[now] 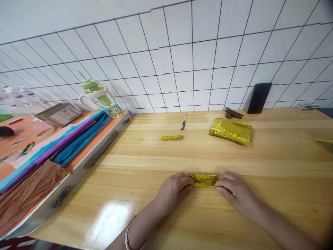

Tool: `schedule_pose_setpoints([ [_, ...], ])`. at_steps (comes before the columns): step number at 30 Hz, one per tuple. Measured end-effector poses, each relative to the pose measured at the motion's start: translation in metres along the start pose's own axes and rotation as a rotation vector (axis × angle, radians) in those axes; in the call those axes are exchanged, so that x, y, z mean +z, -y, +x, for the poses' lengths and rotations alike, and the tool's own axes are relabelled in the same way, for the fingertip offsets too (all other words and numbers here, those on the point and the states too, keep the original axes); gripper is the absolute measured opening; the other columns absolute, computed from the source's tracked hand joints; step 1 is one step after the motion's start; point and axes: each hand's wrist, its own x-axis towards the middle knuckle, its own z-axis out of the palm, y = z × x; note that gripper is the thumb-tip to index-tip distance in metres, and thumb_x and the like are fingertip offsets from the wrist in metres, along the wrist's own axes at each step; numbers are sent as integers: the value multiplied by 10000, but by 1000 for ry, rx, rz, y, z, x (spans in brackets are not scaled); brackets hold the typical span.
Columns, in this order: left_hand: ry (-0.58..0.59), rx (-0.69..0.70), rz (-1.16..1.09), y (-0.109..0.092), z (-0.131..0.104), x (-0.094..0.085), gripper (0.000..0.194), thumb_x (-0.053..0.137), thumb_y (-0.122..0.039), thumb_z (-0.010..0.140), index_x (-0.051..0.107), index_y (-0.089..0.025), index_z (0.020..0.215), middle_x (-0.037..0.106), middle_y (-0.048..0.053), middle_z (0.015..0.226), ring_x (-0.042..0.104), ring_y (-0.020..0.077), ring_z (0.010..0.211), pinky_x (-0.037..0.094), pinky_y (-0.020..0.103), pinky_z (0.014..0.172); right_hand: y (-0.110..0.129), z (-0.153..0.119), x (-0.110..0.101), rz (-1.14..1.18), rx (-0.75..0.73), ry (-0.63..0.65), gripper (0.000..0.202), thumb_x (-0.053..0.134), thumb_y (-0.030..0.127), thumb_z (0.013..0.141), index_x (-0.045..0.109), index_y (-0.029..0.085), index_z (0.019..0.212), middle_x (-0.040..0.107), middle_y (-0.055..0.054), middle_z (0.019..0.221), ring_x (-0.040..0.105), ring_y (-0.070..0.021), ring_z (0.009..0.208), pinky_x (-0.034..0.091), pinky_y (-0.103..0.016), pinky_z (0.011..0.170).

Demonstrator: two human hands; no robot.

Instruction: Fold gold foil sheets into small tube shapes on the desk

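A shiny gold foil strip [204, 180], partly folded or rolled, lies on the wooden table between my hands. My left hand [173, 190] pinches its left end with the fingers closed. At the opposite end, my right hand [234, 190] grips the foil between thumb and fingers. Beyond them lies a finished-looking narrow gold foil roll [171, 138]. A stack of flat gold foil sheets [231, 131] sits farther back to the right. What the fingertips cover of the strip is hidden.
Behind the roll lies a pen [184, 121]. A black binder clip [233, 113] sits behind the stack, and a dark phone [259, 98] leans on the tiled wall. To the left, an orange-topped surface holds crepe paper [80, 139], a cardboard box [61, 115] and a green-lidded bottle [100, 95].
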Motion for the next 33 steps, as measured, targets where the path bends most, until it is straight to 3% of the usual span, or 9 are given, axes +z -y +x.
schedule_pose_setpoints([
  [17, -124, -155, 40, -1, -3, 14, 46, 532, -228, 881, 575, -215, 869, 634, 0, 823, 568, 170, 747, 411, 263, 676, 7, 11, 5, -82, 93, 9, 155, 467, 176, 874, 547, 200, 743, 558, -27, 750, 500, -179, 753, 402, -312, 669],
  [22, -131, -130, 54, -3, -1, 13, 126, 461, -221, 910, 564, -209, 839, 622, 10, 807, 567, 168, 738, 400, 256, 656, 6, 14, 8, -142, 120, -14, 148, 498, 157, 831, 541, 204, 698, 552, -14, 703, 504, -172, 714, 387, -291, 642],
  [33, -153, -159, 94, -6, 1, 18, 104, 502, -126, 828, 545, -199, 768, 585, -3, 742, 535, 151, 687, 357, 239, 614, 6, 15, 12, -248, 184, 1, 148, 506, 216, 829, 496, 207, 681, 530, -19, 695, 488, -182, 705, 358, -296, 630],
])
